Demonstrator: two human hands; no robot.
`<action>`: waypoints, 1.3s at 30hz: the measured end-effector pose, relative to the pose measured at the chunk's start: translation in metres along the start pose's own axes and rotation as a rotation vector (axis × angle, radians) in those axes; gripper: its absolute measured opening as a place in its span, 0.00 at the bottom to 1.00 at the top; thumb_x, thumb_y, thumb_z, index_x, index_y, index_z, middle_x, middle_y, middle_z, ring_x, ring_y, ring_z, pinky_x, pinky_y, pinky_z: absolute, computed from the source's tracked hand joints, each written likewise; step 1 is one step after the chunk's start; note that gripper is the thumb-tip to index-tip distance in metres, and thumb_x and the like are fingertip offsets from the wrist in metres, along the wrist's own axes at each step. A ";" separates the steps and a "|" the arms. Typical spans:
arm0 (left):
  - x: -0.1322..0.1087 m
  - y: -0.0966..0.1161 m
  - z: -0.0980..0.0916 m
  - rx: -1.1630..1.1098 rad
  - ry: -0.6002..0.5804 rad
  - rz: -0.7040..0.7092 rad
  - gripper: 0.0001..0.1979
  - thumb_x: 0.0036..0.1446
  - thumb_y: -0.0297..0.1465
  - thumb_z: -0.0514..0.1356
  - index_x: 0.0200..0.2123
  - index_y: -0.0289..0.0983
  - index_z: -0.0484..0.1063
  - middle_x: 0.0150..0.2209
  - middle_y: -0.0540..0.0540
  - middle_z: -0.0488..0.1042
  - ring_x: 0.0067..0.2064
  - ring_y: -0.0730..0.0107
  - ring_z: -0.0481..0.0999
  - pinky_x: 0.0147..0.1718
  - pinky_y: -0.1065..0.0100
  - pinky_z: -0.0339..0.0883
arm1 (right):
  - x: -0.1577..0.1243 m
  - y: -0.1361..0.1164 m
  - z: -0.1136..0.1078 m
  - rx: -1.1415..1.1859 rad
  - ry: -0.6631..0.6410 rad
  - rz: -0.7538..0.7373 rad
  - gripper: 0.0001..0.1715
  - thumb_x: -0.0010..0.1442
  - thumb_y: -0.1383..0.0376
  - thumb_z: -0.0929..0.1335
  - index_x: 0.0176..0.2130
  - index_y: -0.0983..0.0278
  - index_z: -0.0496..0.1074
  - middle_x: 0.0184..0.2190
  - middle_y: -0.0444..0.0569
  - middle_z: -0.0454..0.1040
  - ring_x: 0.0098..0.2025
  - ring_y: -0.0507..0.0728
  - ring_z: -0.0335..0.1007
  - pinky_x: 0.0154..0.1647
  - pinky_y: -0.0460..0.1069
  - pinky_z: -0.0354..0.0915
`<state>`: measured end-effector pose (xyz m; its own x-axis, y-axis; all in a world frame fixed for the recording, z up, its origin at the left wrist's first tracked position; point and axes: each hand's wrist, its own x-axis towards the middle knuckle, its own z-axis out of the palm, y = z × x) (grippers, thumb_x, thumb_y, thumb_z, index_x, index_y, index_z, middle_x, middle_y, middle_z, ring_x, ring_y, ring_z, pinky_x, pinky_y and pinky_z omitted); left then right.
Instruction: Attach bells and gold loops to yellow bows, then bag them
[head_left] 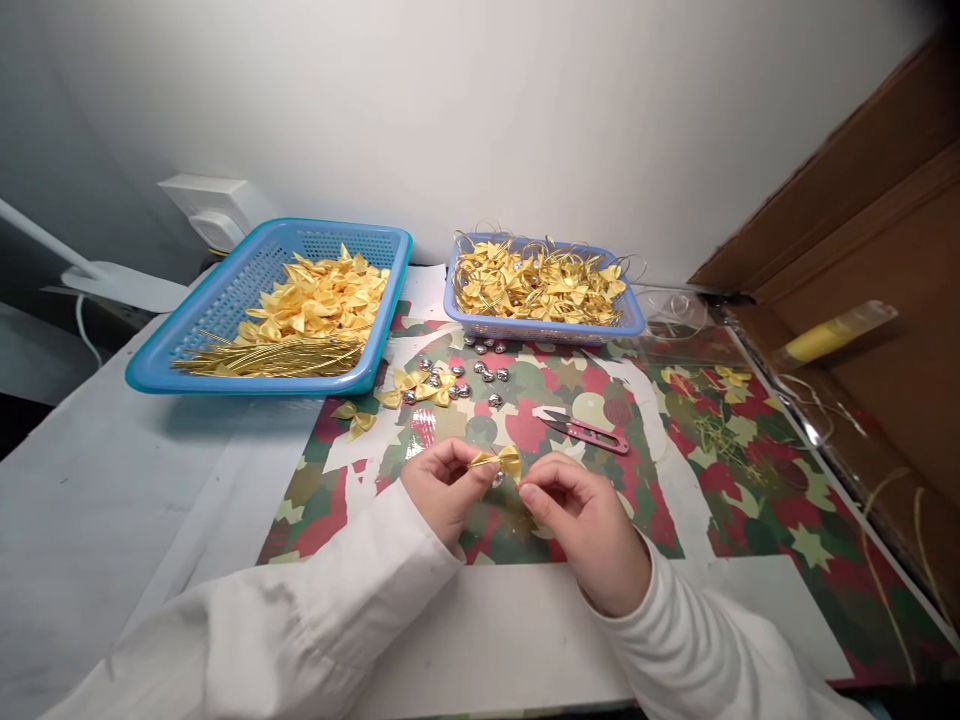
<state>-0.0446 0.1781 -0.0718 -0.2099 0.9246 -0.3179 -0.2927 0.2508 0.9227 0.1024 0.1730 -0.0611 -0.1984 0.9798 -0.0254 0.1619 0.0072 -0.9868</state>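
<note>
Between the thumb and fingers of my left hand (444, 492) is a small gold ribbon bow (510, 461), its right loop sticking out. A silver jingle bell (498, 480) shows just under the bow's middle, beside my left thumb. My right hand (589, 515) is closed in a pinch at the bow's right edge; whatever is between those fingertips is too small to make out. Beyond my hands, several loose silver bells (488, 375) and gold bows (409, 383) lie on the patterned sheet (517, 525). Pink thread snips (592, 433) rest up and right of my right hand.
At the back left stands a blue basket (142, 370) of gold bows and gold wire ties (277, 358). A smaller bluish basket (544, 330) behind holds bows with looped wire. Wire scraps (724, 445) lie to the right, near a yellow-filled tube (840, 333) and a brown panel (885, 230).
</note>
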 end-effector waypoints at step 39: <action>0.003 0.008 -0.001 0.148 -0.229 -0.209 0.13 0.35 0.29 0.70 0.18 0.35 0.67 0.19 0.49 0.76 0.24 0.68 0.78 0.25 0.71 0.72 | 0.014 -0.003 -0.006 0.405 0.089 -0.089 0.08 0.63 0.60 0.65 0.34 0.60 0.69 0.28 0.43 0.73 0.32 0.51 0.70 0.42 0.50 0.68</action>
<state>-0.0488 0.1819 -0.0658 0.0598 0.8850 -0.4618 -0.1656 0.4650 0.8697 0.1044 0.1881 -0.0574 -0.1075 0.9924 0.0592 -0.2484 0.0308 -0.9682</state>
